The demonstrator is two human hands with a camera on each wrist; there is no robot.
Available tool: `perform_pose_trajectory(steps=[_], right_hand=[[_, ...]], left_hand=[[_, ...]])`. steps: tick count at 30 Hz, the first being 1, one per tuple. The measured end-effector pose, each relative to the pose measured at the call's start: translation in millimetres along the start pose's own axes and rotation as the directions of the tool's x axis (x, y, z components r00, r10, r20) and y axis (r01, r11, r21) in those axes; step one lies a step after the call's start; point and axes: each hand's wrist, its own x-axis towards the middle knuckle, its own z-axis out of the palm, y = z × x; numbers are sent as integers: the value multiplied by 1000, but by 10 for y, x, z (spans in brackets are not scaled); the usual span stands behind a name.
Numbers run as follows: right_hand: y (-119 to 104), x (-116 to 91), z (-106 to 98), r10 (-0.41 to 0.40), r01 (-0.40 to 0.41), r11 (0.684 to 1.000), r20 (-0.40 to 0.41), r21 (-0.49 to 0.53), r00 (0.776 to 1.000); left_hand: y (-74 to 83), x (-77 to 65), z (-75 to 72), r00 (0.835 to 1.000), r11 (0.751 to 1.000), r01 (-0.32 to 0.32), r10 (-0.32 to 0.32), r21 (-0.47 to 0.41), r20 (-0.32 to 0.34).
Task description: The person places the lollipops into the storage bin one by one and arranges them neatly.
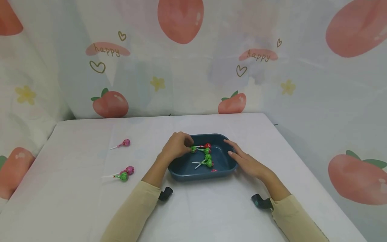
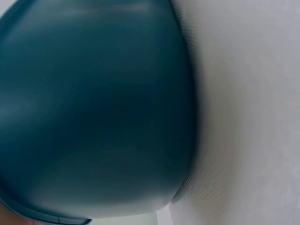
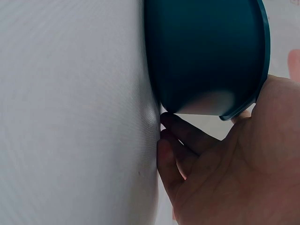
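Note:
A dark blue rectangular dish (image 1: 193, 174) with rounded corners stands on the white-covered table. My left hand (image 1: 176, 145) reaches over its left rim and pinches a green lollipop (image 1: 193, 149) just inside; the stick is hidden behind the fingers. My right hand (image 1: 249, 163) holds the right rim, thumb over the edge and the other fingers outside, as the right wrist view shows with the hand (image 3: 225, 159) against the dish wall (image 3: 206, 56). Lying in the dish are a red lollipop (image 1: 207, 145) and several green lollipops (image 1: 209, 163). The left wrist view shows mostly the dish's outer wall (image 2: 103, 108).
On the table to the left lie a pink lollipop (image 1: 126, 143), and nearer, another pink lollipop (image 1: 130, 170) touching a green lollipop (image 1: 124, 176). Their sticks point left. Fruit-printed cloth (image 1: 193, 74) hangs behind the table. Dark wrist cameras (image 1: 165, 194) sit at both cuffs.

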Motion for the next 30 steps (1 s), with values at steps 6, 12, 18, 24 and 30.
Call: perform_pose_trajectory(steps=[6, 12, 18, 24, 30], right_hand=[[15, -6, 4, -3, 3, 1000, 2, 11, 1000], [13, 3, -6, -10, 10, 1000, 2, 4, 1000], [10, -1, -12, -12, 12, 1000, 4, 4, 1000], [8, 0, 1, -4, 4, 1000, 8, 16, 1000], [21, 12, -7, -14, 14, 1000, 5, 14, 1000]], left_hand=[[10, -12, -34, 1000, 997, -25, 25, -75, 3], [-24, -11, -68, 997, 986, -73, 73, -151, -3], [-71, 0, -107, 994, 970, -104, 106, -221, -4], [-122, -34, -160, 987, 961, -156, 157, -227, -14], [-204, -87, -272, 985, 960, -174, 173, -219, -24]])
